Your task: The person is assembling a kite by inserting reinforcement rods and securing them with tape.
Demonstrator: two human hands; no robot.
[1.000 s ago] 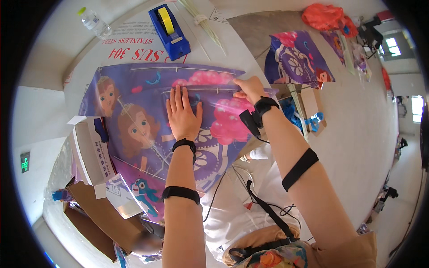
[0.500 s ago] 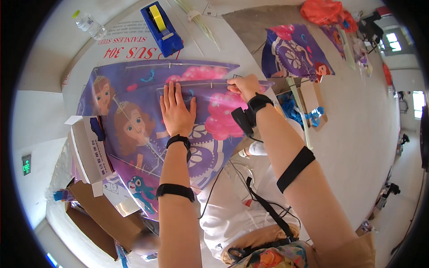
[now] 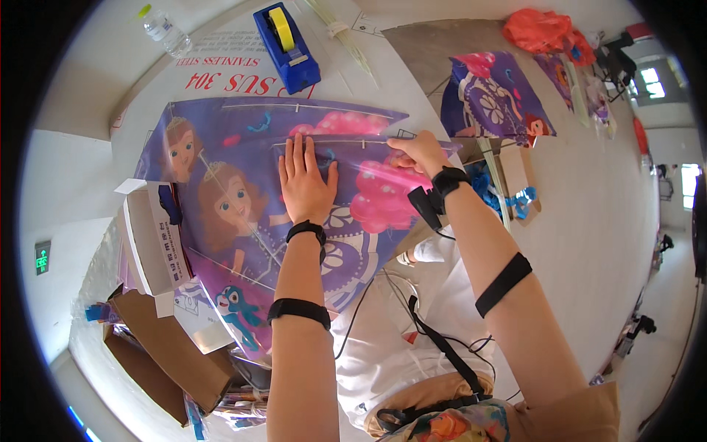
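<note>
A purple kite (image 3: 232,202) printed with a cartoon figure and pink clouds lies across the table, thin pale rods along its edge and down its middle. A second, similar purple kite (image 3: 179,151) shows from under it. My left hand (image 3: 308,188) rests flat on the upper kite, fingers spread, their tips at the rod along the far edge. Near the right corner my right hand (image 3: 421,156) is closed, thumb and finger pinching the edge rod (image 3: 374,142). Its other fingers curl under and are partly hidden.
Beyond the kites stands a blue tape dispenser (image 3: 289,51) with yellow tape. A plastic bottle (image 3: 166,31) and a bundle of pale rods (image 3: 340,37) lie farther back. At left is an opened white carton (image 3: 151,247); a cardboard box (image 3: 162,350) sits below. Another purple kite (image 3: 490,96) lies right.
The whole view has shifted a little. My right hand has turned slightly at the same spot on the rod; my left hand stays flat. A blurred shape at lower left is gone, uncovering packets.
</note>
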